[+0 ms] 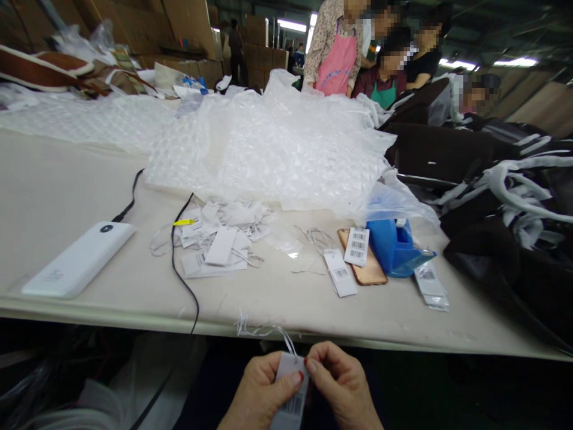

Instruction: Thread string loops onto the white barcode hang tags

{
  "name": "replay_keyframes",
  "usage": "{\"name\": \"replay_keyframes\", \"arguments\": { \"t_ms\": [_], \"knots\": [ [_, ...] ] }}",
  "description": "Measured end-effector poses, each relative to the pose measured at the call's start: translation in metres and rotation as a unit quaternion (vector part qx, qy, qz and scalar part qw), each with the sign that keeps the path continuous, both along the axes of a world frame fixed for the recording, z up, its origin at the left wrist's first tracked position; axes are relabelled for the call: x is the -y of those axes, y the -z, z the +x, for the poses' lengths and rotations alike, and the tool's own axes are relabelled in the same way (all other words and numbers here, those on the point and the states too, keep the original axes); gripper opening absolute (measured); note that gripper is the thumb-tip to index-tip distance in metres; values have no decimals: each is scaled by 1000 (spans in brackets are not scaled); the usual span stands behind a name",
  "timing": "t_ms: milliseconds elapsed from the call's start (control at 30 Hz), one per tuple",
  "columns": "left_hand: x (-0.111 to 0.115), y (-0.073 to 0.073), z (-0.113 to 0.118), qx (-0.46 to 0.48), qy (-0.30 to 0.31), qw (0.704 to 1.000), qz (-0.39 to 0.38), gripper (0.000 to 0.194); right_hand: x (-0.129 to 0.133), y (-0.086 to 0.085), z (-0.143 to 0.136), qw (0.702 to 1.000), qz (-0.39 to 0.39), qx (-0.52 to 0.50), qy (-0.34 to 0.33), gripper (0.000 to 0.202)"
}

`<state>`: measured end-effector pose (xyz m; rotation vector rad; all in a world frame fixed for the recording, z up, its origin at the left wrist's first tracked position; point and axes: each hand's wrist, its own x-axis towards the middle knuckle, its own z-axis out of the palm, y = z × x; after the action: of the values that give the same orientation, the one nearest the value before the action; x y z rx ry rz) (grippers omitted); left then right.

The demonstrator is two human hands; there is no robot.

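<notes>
My left hand (264, 388) grips a white hang tag (290, 382) with a printed barcode, its thumb pressed across the front. At the tag's top corner, my right hand (338, 379) pinches with thumb and forefinger; whether it holds the tag's edge or the string I cannot tell. A white string (277, 329) runs from the tag up over the table's front edge. Beyond my hands lies a loose pile of white tags (222, 245) with strings. Two barcode tags lie to the right, one (340, 273) on the table, one (357, 246) on a gold phone (371, 272).
A blue tape dispenser (389, 251) stands beside the phone, with bagged tags (432, 286) at its right. Bubble wrap (268, 149) heaps across the table (111, 298). A white power bank (78, 260) and black cable (183, 280) lie left. Dark bags (447, 149) crowd the right; people stand behind.
</notes>
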<state>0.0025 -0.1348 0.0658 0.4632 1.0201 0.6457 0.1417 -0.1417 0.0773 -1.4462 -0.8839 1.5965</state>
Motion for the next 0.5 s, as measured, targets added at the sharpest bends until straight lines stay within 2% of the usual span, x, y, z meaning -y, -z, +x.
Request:
{"name": "replay_keyframes", "arguments": {
  "t_ms": [200, 267, 333, 433, 500],
  "knots": [
    [-5, -2, 9, 2, -21, 1000, -11, 39, 0, 5, -3, 999, -16, -20, 34, 37],
    [-8, -4, 12, 0, -22, 1000, -12, 38, -3, 1, 3, 999, -4, -23, 23, 34],
    [-11, -6, 14, 1, -25, 999, -22, 38, -8, -7, 17, 999, 28, 25, 32, 29],
    [-15, -5, 15, 16, -27, 999, -41, 40, -22, -25, 54, 973, 88, 164, 136, 33],
    [-16, -2, 15, 23, -21, 999, -38, 42, -37, -39, 86, 930, 134, 261, 221, 36]
  ]
}}
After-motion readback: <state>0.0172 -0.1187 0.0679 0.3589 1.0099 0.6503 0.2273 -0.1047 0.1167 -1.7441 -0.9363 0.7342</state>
